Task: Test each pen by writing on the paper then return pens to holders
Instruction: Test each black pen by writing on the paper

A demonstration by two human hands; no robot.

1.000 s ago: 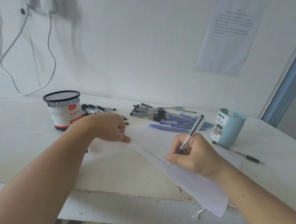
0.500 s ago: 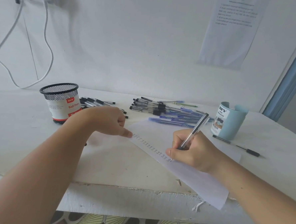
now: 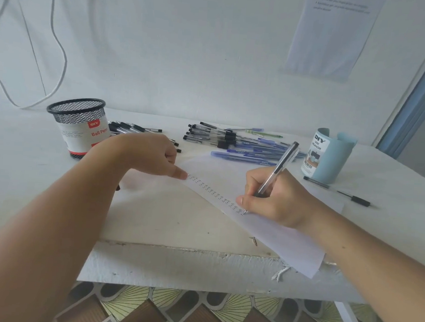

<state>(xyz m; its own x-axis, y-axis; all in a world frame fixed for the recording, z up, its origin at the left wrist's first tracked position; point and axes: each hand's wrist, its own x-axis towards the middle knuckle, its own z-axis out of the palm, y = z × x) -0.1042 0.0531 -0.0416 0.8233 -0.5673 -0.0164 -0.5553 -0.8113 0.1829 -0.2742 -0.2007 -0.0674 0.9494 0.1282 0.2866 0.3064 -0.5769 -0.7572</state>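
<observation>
Head camera has the pen (image 3: 278, 168) slanted in the right hand (image 3: 276, 202), pinched low on the barrel between thumb and fingers, with its tip touching the paper (image 3: 288, 242) at the near end of a row of small test marks (image 3: 214, 193). The left hand (image 3: 144, 154) grips nothing: one straight finger presses the sheet's far corner flat and the rest are curled in. The paper lies askew on the table (image 3: 153, 219), its near corner hanging over the edge. Behind it lies a loose pile of pens (image 3: 232, 142), with black-capped pens (image 3: 134, 127) beside the mesh holder (image 3: 80, 125) and a lone black pen (image 3: 336, 190) near the blue holder (image 3: 331, 158). Judging by the many marks, testing is well along, yet no pen sticks out of either holder, so returning them seems wholly left
</observation>
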